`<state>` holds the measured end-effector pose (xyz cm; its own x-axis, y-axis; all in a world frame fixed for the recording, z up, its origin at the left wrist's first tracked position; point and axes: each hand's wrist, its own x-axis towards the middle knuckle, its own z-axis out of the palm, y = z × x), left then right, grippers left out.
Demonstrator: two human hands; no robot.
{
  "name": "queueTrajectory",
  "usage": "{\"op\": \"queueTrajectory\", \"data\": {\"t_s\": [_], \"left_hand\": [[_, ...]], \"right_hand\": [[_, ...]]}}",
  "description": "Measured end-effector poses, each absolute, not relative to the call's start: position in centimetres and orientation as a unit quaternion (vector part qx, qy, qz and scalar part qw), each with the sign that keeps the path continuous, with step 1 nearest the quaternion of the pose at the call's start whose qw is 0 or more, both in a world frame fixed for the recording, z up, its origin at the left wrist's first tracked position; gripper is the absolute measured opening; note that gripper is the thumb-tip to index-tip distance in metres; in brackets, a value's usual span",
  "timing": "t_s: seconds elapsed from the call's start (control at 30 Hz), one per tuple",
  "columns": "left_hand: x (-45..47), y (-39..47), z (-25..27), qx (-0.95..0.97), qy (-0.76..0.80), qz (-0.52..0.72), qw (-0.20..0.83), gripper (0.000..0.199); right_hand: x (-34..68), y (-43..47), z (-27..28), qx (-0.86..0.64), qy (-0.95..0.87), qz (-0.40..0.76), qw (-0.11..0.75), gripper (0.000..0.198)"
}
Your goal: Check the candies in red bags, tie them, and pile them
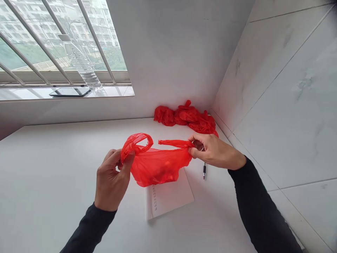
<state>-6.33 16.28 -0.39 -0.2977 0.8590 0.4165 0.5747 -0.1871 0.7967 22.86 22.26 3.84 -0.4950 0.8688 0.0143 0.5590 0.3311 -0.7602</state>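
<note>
Pale wall and marbled tiles meet in a corner beyond my right hand, and a white table spreads out under both hands. Far ahead of my left hand I see a barred window; on its sill a clear bottle appears tilted, with a dark-edged flat device lying just to its left.

I have the two hands apart, with a red plastic bag stretched between them above the table. Thumb and fingers of the left hand are clamped on one upper corner, where a handle curls into an open loop over the fingertips. The right hand pinches the opposite corner, and a narrow twisted strip of the bag points from it toward the left hand. Some darker red shows low in the bag, but I cannot tell what causes it.

Beneath the bag, between the hands, lies a notebook, partly covered from view. A pen sits under the right hand, its upper part mostly hidden. Just beyond that hand, crumpled red bags are heaped near the wall.
</note>
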Motion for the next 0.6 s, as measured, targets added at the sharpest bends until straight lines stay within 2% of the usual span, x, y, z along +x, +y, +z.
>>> {"op": "queueTrajectory", "data": {"t_s": [0.13,0.27,0.37,0.5,0.57,0.6], "left_hand": [[-6.1,15.9,0.3,0.562,0.585,0.534,0.239,0.01],[-6.0,15.7,0.4,0.574,0.523,0.55,0.307,0.02],[-5.7,15.7,0.6,0.557,0.527,0.537,0.351,0.022],[-5.2,15.6,0.6,0.522,0.564,0.523,0.369,0.026],[-5.2,15.6,0.4,0.519,0.567,0.523,0.369,0.024],[-5.2,15.5,0.3,0.521,0.563,0.525,0.368,0.022]], "right_hand": [[23.8,21.8,4.6,-0.45,-0.791,0.358,0.211,0.019],[24.0,21.5,4.7,-0.436,-0.806,0.335,0.219,0.027],[23.1,20.2,5.1,-0.439,-0.789,0.294,0.314,0.019],[20.8,17.2,6.1,-0.395,-0.739,0.218,0.501,0.029],[19.8,16.2,6.3,-0.327,-0.766,0.228,0.505,0.024],[19.4,16.0,6.2,-0.295,-0.794,0.242,0.473,0.022]]}}
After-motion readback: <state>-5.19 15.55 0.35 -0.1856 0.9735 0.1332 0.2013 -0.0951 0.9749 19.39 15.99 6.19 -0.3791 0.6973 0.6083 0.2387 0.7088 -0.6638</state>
